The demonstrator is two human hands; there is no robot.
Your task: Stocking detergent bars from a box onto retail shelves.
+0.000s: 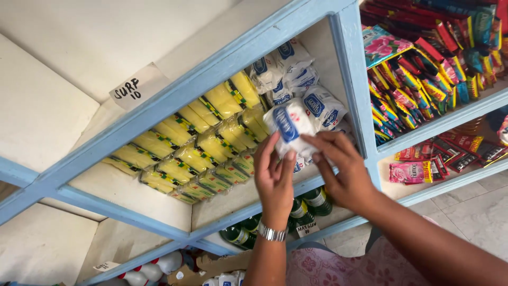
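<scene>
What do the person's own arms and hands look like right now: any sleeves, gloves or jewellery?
Both forearms are bare, with no sleeves or gloves in view. The left hand has a silver metal link watchband around its wrist. The right hand shows no ring, band or watch.

Head-worn camera, tilted, close up on the blue shelf frame (pixel 211 74), hands just below centre.

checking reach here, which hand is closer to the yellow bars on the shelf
Left. The left hand sits just right of the yellow bars, gripping the white packet; the right hand is farther right, on the packet's other side.
</scene>
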